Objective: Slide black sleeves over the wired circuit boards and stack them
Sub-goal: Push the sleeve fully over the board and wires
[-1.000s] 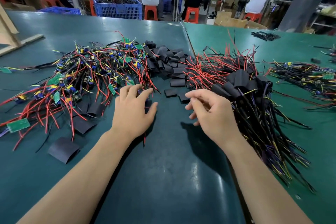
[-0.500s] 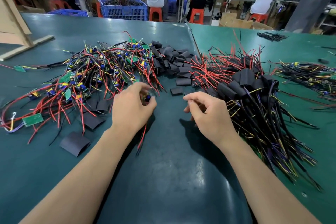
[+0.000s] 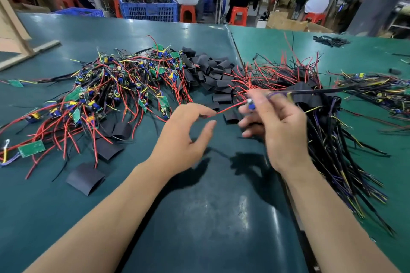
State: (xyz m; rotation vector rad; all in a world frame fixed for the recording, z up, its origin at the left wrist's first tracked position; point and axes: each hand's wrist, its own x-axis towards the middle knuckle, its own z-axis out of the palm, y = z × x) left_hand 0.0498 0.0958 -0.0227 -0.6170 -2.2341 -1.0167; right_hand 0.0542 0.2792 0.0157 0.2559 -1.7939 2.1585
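Observation:
My right hand (image 3: 279, 126) pinches a wired circuit board (image 3: 250, 104) with a blue part, blurred by motion. Its black and yellow wires stretch right, and its red wire (image 3: 230, 107) runs left to the index fingertip of my left hand (image 3: 184, 133). That hand's fingers are loosely curled, with the thumb apart below the wire. A tangle of bare boards (image 3: 124, 86) lies left, loose black sleeves (image 3: 210, 71) lie behind, and the stack of sleeved boards (image 3: 310, 99) is under and right of my right hand.
Single sleeves (image 3: 85, 178) lie on the green table (image 3: 199, 217) near my left forearm. Another wire bundle (image 3: 377, 93) sits far right. A wooden frame (image 3: 13, 35) stands at the left edge. People sit at benches behind a blue crate (image 3: 148, 6).
The board went from my left hand into my right, which lifted it up and to the right. My left hand opened and now only meets the red wire's end.

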